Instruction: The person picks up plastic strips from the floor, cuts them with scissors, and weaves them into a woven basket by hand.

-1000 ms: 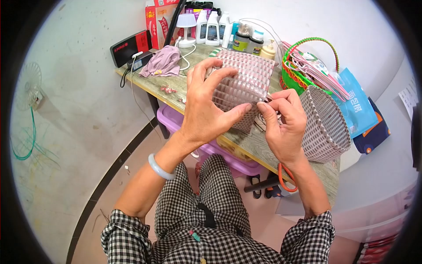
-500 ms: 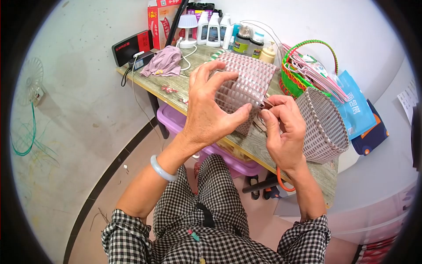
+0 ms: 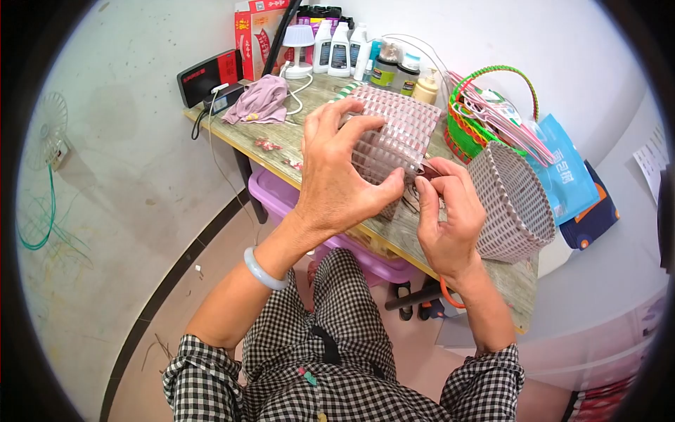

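A pink-and-white woven basket is tilted above the table, its plaited side facing up. My left hand grips it from the left, thumb along the near edge and fingers curled over the side. At the basket's near right corner, my right hand is closed in a pinch on a thin brownish weaving strip. The strip's far end is hidden by the fingers and the weave. Just right of that hand, a second woven basket lies with its opening toward the right.
A green basket holding pink strips stands behind, beside a blue packet. Bottles, a small white lamp and a pink cloth line the table's back and left. Under the table is a purple bin.
My right hand has shifted slightly down and left while keeping its pinch at the basket's corner. The left hand's grip looks the same.
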The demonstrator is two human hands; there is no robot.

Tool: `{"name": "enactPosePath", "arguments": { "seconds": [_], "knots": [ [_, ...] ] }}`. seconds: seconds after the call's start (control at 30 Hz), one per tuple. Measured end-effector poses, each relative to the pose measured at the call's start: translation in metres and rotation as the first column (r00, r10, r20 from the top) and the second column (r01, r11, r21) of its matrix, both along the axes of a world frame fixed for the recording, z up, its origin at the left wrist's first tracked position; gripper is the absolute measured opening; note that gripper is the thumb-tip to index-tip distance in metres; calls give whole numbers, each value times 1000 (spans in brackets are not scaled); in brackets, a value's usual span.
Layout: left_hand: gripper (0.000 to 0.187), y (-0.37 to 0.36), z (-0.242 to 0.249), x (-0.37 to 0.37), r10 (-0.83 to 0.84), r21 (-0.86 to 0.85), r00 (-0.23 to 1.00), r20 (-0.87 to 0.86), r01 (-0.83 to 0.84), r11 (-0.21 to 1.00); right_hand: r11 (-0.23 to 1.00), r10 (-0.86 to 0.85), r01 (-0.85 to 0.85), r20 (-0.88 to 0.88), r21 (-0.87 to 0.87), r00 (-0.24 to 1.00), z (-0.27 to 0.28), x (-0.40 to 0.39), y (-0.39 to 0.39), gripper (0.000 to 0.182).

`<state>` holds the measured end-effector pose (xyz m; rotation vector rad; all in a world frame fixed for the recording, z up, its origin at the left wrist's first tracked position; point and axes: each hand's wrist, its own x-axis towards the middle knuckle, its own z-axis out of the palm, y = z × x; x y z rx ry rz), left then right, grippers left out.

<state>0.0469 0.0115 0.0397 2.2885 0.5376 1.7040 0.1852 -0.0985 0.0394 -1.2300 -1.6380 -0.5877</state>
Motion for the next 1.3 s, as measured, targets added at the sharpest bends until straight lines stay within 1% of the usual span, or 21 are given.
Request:
{"name": "enactPosePath", "arguments": {
  "seconds": [0.1,0.2,0.47,0.57,0.67,0.87,0.97,1.3],
  "knots": [
    [58,2,2,-4,-34,17,999,-35,35,999,1000,1,-1,13,10,1000,-1,0,0,11],
    [61,3,0,-3,-22,30,999,-43,23,999,1000,-6,5,21,9,1000,-1,-2,-1,11],
    [60,-2,-1,2,-8,22,1000,-9,8,1000,996,-75,72,55,58,996,-6,-4,1,11],
    [60,-2,-2,6,-14,23,1000,10,14,1000,995,-77,77,9,56,997,-6,-6,0,10],
    [59,-1,-4,8,-17,21,1000,20,17,1000,999,-19,21,-56,43,998,-5,-7,0,9],
    [60,-3,-5,10,-30,11,999,17,29,1000,999,-20,23,-78,36,997,-5,-4,-5,8],
    [60,-5,-6,12,-25,14,999,21,25,1000,998,-3,6,-53,60,999,-5,-3,-6,8],
    [59,-5,-10,15,-23,31,999,24,23,999,998,-1,6,-91,56,996,-7,-4,-6,7]
  ]
}}
